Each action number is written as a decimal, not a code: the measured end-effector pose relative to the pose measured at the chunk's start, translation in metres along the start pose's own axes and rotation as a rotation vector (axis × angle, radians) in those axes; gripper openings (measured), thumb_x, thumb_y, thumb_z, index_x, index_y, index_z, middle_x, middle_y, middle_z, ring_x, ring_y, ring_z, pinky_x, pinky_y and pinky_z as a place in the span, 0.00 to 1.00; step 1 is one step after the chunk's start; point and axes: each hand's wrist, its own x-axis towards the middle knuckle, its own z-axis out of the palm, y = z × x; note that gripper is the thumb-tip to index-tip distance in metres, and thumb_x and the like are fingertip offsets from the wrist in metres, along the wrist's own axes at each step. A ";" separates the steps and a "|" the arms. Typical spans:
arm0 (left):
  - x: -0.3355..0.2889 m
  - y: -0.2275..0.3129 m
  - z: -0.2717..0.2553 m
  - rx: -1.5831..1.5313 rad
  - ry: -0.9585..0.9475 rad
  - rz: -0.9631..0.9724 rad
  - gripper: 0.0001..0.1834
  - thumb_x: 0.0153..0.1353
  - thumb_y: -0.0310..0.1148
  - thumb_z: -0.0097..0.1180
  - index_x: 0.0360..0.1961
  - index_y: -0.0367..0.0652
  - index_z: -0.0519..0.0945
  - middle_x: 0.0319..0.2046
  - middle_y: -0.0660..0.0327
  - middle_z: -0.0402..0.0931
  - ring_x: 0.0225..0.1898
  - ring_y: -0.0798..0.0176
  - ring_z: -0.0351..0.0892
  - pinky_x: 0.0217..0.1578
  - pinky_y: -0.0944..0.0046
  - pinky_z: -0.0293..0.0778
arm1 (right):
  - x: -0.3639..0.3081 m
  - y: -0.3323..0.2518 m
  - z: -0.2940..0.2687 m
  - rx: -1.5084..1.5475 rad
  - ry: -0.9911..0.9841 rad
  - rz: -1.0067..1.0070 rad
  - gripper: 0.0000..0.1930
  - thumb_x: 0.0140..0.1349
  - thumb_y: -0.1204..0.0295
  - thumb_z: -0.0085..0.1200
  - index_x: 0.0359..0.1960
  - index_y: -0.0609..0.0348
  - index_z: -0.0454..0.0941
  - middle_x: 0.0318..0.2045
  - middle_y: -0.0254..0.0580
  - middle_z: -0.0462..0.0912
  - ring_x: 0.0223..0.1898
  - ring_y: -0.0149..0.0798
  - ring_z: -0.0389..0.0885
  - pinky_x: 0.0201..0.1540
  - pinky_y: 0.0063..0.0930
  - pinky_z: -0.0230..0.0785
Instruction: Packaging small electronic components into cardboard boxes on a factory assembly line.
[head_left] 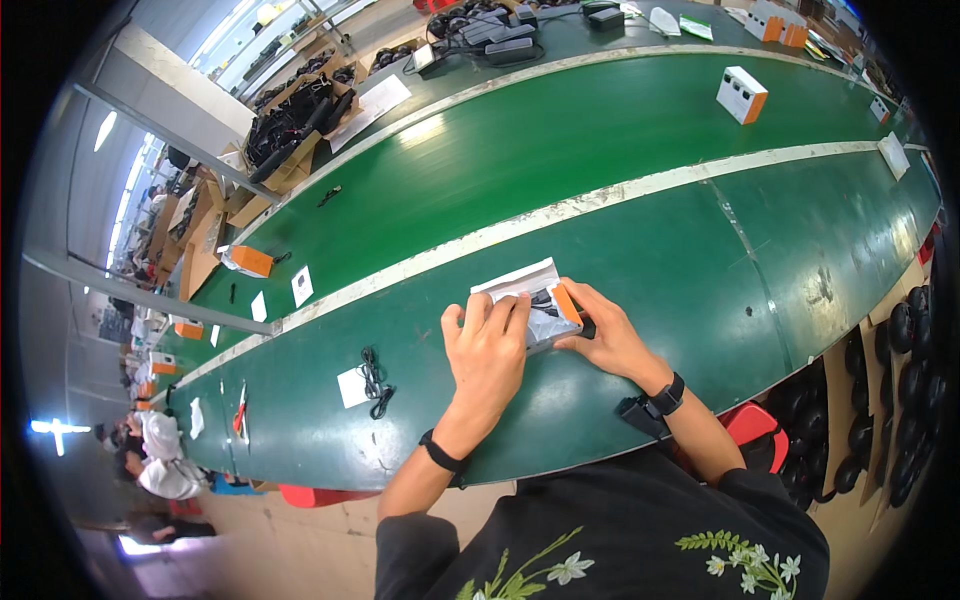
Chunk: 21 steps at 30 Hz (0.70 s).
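A small white-and-orange cardboard box (569, 303) lies on the green table in front of me with its flap raised. Inside show a black cable (543, 303) and a clear plastic bag (545, 325). My right hand (612, 338) grips the box's orange end, thumb on the near side and fingers behind. My left hand (485, 350) is closed at the box's left part, its bent fingertips over the opening; its thumb is hidden. To the left, a coiled black cable (372, 375) rests partly on a white paper card (352, 388).
Beyond a pale rail (560, 209) runs a green conveyor belt (480, 150). It carries a standing white-and-orange box (740, 95), another orange box (250, 261) and white cards (302, 286). Red-handled scissors (240, 412) lie at the table's left. A metal post (180, 140) stands far left.
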 end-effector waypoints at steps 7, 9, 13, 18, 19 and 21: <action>0.006 0.011 0.002 0.095 -0.232 0.075 0.26 0.60 0.23 0.64 0.61 0.29 0.86 0.47 0.54 0.88 0.52 0.56 0.83 0.71 0.42 0.69 | -0.001 -0.007 -0.006 -0.477 0.186 -0.471 0.41 0.57 0.75 0.78 0.76 0.45 0.80 0.77 0.40 0.77 0.69 0.53 0.80 0.59 0.40 0.85; 0.007 -0.002 -0.005 -0.042 -0.277 0.176 0.29 0.61 0.24 0.63 0.65 0.31 0.84 0.48 0.52 0.87 0.53 0.53 0.83 0.76 0.39 0.67 | 0.000 -0.012 -0.011 -0.564 0.138 -0.488 0.35 0.56 0.76 0.77 0.69 0.46 0.85 0.76 0.37 0.78 0.74 0.54 0.76 0.62 0.43 0.85; -0.023 -0.041 0.007 -0.777 0.279 -0.125 0.30 0.65 0.17 0.68 0.70 0.37 0.81 0.60 0.49 0.86 0.61 0.51 0.85 0.72 0.43 0.75 | 0.004 -0.031 -0.015 -0.644 0.092 -0.480 0.31 0.58 0.76 0.75 0.66 0.51 0.87 0.74 0.38 0.79 0.73 0.53 0.76 0.63 0.43 0.85; -0.001 -0.050 0.037 -1.341 -0.014 -0.581 0.52 0.54 0.22 0.84 0.80 0.40 0.71 0.75 0.53 0.77 0.73 0.53 0.79 0.70 0.53 0.78 | 0.004 -0.038 -0.013 -0.605 0.048 -0.480 0.25 0.60 0.76 0.75 0.61 0.57 0.87 0.71 0.43 0.81 0.73 0.53 0.78 0.63 0.43 0.84; -0.002 -0.054 0.049 -1.195 -0.150 -0.417 0.46 0.53 0.21 0.83 0.76 0.39 0.79 0.74 0.51 0.79 0.74 0.54 0.78 0.71 0.54 0.77 | 0.004 -0.037 -0.013 -0.609 0.044 -0.485 0.25 0.60 0.76 0.75 0.61 0.57 0.87 0.71 0.43 0.81 0.73 0.53 0.78 0.63 0.43 0.84; -0.013 -0.066 0.057 -1.291 -0.403 -0.246 0.40 0.54 0.19 0.80 0.71 0.38 0.84 0.75 0.49 0.79 0.75 0.53 0.78 0.72 0.54 0.76 | 0.000 -0.033 -0.012 -0.603 0.044 -0.454 0.24 0.60 0.78 0.74 0.60 0.61 0.86 0.69 0.48 0.81 0.73 0.54 0.78 0.62 0.42 0.85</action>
